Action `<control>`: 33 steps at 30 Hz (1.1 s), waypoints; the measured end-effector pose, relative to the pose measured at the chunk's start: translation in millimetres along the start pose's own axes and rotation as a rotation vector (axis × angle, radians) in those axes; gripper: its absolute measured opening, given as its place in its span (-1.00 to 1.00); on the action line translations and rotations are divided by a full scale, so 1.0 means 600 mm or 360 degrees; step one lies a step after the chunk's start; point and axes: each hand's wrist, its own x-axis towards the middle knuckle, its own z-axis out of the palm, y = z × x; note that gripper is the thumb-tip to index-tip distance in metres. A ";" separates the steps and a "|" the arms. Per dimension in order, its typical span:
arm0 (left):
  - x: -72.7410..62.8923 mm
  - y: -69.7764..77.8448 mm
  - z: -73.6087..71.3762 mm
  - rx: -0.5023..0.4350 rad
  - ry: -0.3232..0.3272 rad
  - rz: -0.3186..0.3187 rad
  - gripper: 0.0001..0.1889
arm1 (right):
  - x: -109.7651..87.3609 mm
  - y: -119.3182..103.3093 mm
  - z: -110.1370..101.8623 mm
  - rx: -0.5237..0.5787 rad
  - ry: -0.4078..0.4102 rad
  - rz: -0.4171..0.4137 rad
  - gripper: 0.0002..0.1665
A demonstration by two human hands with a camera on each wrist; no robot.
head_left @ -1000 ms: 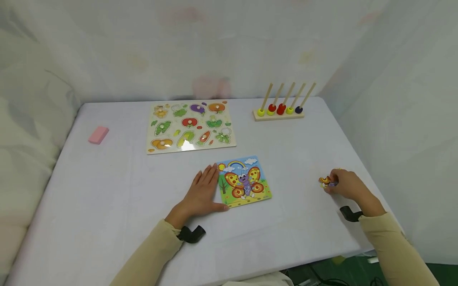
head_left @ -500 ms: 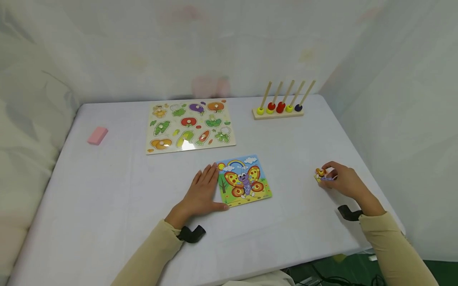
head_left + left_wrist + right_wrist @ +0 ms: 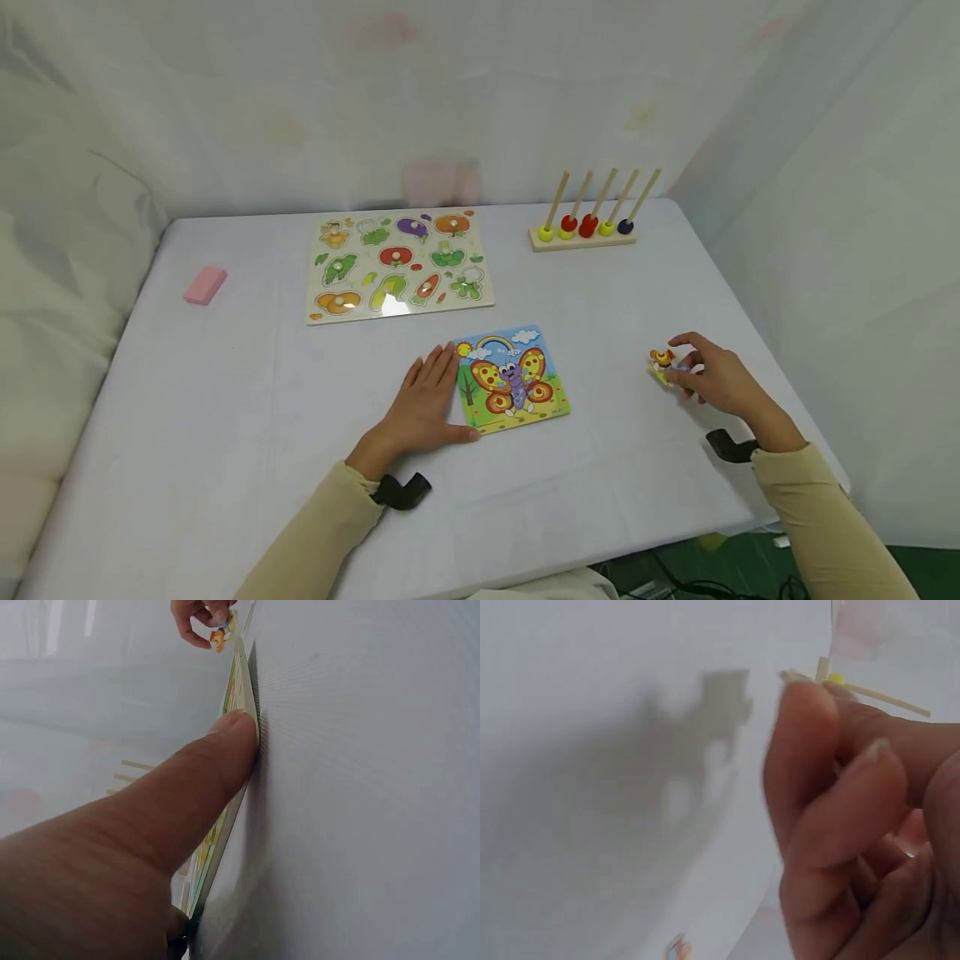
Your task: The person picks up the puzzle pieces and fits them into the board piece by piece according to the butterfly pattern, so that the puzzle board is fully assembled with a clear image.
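A square butterfly picture puzzle (image 3: pixel 513 382) lies flat on the white table. My left hand (image 3: pixel 422 406) rests along its left side, fingers straight. In the left wrist view the thumb (image 3: pixel 214 761) touches the puzzle's edge. Off to the right, my right hand (image 3: pixel 717 377) pinches a small puzzle piece (image 3: pixel 660 363) of orange, yellow and purple between thumb and fingers. It is held above the table and casts a notched shadow (image 3: pixel 705 742) in the right wrist view. There the fingers (image 3: pixel 802 750) hide most of the piece, so I cannot tell whether it is a single one.
Behind the butterfly puzzle lies a vegetable peg puzzle board (image 3: pixel 401 267). A bead stacker (image 3: pixel 585 242) with upright rods stands at the back right. A pink block (image 3: pixel 206 285) sits at the far left. White cloth walls (image 3: pixel 825 250) border the table.
My right hand has moved a little left and away from me, carrying the puzzle piece and turning it to show more of its printed face. The left hand stays where it was.
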 end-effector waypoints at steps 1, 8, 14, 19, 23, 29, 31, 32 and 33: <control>0.000 0.000 0.000 0.0002 0.0002 0.0001 0.30 | 0.003 -0.004 0.001 0.0008 0.0019 -0.0027 -0.47; -0.002 -0.003 0.000 0.0001 0.0009 -0.0001 0.30 | 0.027 -0.071 0.033 -0.0020 0.0052 -0.0373 -0.73; -0.001 -0.005 0.003 0.0003 0.0005 -0.0002 0.30 | 0.049 -0.155 0.085 0.0096 -0.0238 -0.0623 -0.67; 0.000 -0.005 0.005 0.0007 0.0011 0.0002 0.31 | 0.070 -0.203 0.131 0.0124 -0.0388 -0.0662 -0.58; 0.001 -0.004 0.006 0.0014 0.0012 0.0014 0.30 | 0.084 -0.219 0.159 0.0138 -0.0379 -0.0613 -0.56; 0.000 -0.002 0.003 -0.0009 0.0017 0.0016 0.30 | 0.091 -0.224 0.180 0.0105 -0.0315 -0.0527 -0.64; 0.000 -0.001 0.002 -0.0010 0.0012 0.0012 0.30 | 0.091 -0.226 0.183 0.0092 -0.0303 -0.0502 -0.64; 0.000 -0.001 0.002 -0.0010 0.0008 0.0010 0.30 | 0.091 -0.227 0.184 0.0090 -0.0300 -0.0492 -0.64; 0.000 -0.001 0.002 -0.0008 0.0003 0.0006 0.30 | 0.091 -0.228 0.185 0.0085 -0.0300 -0.0490 -0.64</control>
